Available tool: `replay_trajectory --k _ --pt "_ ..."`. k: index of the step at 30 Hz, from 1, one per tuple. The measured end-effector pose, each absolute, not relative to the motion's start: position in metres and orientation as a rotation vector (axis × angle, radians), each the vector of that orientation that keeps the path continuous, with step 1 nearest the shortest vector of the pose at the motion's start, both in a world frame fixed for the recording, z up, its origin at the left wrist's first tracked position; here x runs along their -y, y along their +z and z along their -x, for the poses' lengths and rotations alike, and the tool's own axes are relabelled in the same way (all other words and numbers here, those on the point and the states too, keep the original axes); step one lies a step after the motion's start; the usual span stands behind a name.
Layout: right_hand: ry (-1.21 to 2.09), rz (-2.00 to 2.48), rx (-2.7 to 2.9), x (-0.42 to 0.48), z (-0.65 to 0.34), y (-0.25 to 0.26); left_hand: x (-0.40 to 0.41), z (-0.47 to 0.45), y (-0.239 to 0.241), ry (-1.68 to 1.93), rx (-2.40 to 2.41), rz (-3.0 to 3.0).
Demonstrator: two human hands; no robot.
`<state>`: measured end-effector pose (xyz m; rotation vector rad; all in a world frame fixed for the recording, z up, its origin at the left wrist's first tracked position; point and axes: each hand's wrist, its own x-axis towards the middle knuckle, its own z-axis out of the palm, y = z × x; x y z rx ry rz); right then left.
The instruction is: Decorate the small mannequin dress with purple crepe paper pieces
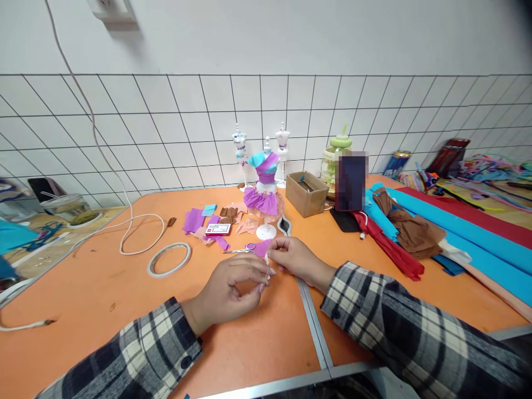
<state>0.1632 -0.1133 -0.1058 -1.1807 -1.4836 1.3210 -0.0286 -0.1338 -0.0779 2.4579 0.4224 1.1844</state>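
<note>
My left hand (233, 288) and my right hand (293, 257) meet over the orange table (103, 288), fingertips pinched together on a small purple scrap of paper (261, 247). Both wrists wear plaid sleeves. Just beyond the hands lie small scissors with purple handles (243, 249). Behind them stands a little white mannequin (266, 188) dressed in purple, teal and pink paper. Purple, brown and pink paper scraps (208, 219) and a small red-and-white box (218, 229) lie to its left.
A tape ring (169, 259) and a white cable (137, 233) lie at the left. Two bare mannequins (282, 149) stand by the tiled wall. A cardboard box (306, 193), a green jar (334, 160) and rolls of blue, red and brown crepe paper (415, 227) fill the right.
</note>
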Motion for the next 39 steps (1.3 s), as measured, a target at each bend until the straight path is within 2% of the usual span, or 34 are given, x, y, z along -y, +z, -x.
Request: replay_trajectory --k 3,8,12,15,20,28,39 --pt "1.155 1.194 1.559 0.112 -0.165 -0.106 0.135 0.031 -0.076 1.185 -0.393 -2.527" --pt "0.474 0.994 1.331 0.118 -0.179 -0.094 0.136 0.033 -0.077 1.163 -0.246 -2.658" --pt "0.246 0.849 1.138 0.105 -0.21 -0.08 0.136 0.03 -0.083 1.136 -0.192 -2.659" --pt "0.094 0.979 1.143 0.076 -0.242 -0.068 0.136 0.025 -0.089 1.12 -0.231 -2.646" --pt "-0.378 1.276 1.251 0.028 -0.282 -0.053 0.131 0.018 -0.098 1.03 -0.276 -2.609" --pt "-0.486 1.591 1.515 0.016 -0.289 -0.07 0.123 0.021 -0.1 1.028 -0.296 -2.574" --pt "-0.521 1.333 1.496 0.042 -0.286 -0.078 0.12 0.027 -0.098 1.096 -0.349 -2.548"
